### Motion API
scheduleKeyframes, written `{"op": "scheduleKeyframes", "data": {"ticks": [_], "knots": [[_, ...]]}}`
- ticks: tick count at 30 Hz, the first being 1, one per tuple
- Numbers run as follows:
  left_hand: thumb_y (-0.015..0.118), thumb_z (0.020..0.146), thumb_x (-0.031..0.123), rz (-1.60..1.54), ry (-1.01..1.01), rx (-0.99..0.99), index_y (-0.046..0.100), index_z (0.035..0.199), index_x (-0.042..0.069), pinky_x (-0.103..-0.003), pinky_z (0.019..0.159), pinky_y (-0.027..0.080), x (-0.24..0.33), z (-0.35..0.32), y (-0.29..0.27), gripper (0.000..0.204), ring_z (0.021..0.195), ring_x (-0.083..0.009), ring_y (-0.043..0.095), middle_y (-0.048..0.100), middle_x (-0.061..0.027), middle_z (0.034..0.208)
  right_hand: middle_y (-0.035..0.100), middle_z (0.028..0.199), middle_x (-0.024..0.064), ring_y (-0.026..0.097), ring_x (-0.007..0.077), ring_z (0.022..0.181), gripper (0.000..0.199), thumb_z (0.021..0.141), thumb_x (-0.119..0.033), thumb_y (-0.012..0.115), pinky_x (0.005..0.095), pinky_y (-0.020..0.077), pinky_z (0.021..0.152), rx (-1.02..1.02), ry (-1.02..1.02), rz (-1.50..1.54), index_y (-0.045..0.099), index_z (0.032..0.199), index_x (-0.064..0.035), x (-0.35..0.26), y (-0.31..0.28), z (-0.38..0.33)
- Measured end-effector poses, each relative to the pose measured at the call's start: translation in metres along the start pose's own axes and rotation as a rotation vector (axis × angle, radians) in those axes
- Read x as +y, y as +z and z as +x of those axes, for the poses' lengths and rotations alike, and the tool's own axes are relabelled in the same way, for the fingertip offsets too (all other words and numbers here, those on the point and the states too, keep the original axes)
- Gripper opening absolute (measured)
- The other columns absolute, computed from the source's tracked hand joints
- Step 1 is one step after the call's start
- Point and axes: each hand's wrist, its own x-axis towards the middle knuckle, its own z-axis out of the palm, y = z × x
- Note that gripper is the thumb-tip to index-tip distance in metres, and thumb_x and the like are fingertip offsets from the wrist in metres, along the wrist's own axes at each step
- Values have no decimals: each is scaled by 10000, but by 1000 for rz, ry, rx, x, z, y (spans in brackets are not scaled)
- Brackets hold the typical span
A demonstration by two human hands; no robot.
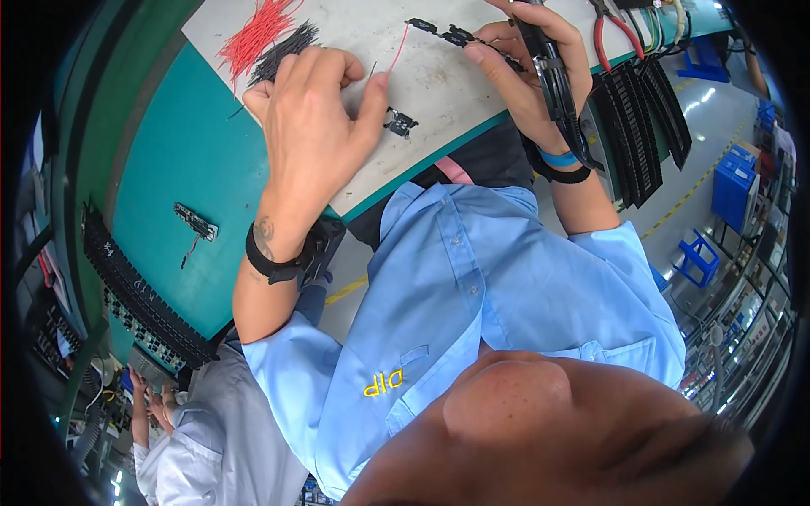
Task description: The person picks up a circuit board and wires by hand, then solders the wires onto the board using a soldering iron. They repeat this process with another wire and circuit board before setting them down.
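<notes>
My left hand (pixel 314 139) rests on the white board with fingers bent, beside the bundles of black wires (pixel 285 52) and red wires (pixel 256 35). A gap shows between thumb and index finger, and a short black wire (pixel 373 67) lies there. My right hand (pixel 540 80) grips a long black tool handle (pixel 550 76); its tip is out of view. Thumb and fingers of that hand also hold a strip of small black circuit boards (pixel 456 35). From its end a red wire (pixel 399 48) runs down to my left thumb. A loose black circuit board (pixel 401 124) lies between my hands.
Red-handled pliers (pixel 601 40) lie right of my right hand. Long black slotted strips (pixel 624 135) hang off the right edge; another black strip (pixel 148 291) lies left. A small board (pixel 196 221) sits on the green mat (pixel 156 190). A co-worker (pixel 224 422) works at lower left.
</notes>
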Motion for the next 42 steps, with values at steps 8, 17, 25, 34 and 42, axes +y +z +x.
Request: {"op": "scheduleKeyframes", "data": {"ticks": [8, 17, 25, 34, 42], "knots": [[725, 847, 78, 91, 58, -27, 633, 890, 82, -410, 765, 283, 4, 1, 4, 102, 834, -245, 576, 615, -41, 842, 688, 1190, 238, 715, 170, 900, 512, 867, 136, 738, 302, 600, 770, -23, -16, -36, 500, 1309, 32, 0, 0, 0], [688, 943, 86, -349, -141, 44, 633, 943, 47, -366, 834, 387, 7, 4, 2, 67, 794, -231, 638, 656, -69, 838, 717, 951, 156, 716, 161, 838, 515, 852, 127, 764, 287, 583, 742, -70, -13, -84, 518, 1293, 26, -1, -3, -1], [709, 945, 124, -445, -201, 48, 653, 1002, 25, -353, 805, 473, 7, 2, 3, 127, 809, -254, 668, 697, -90, 846, 717, 917, 167, 721, 176, 791, 534, 832, 94, 806, 291, 582, 702, -129, -160, -204, 533, 1285, 25, 3, -3, -2], [705, 940, 124, -476, -219, 27, 661, 1004, 31, -352, 829, 467, 8, 1, 3, 121, 816, -252, 669, 704, -90, 855, 716, 908, 176, 726, 191, 774, 508, 831, 86, 809, 300, 585, 683, -94, -169, -162, 551, 1265, 32, 1, 0, -1], [703, 938, 117, -493, -226, 18, 657, 997, 31, -350, 835, 468, 9, 1, 3, 114, 812, -250, 667, 702, -87, 846, 715, 907, 184, 726, 197, 768, 512, 831, 93, 803, 304, 585, 679, -144, -202, -224, 547, 1271, 42, 1, -2, 1]]}}
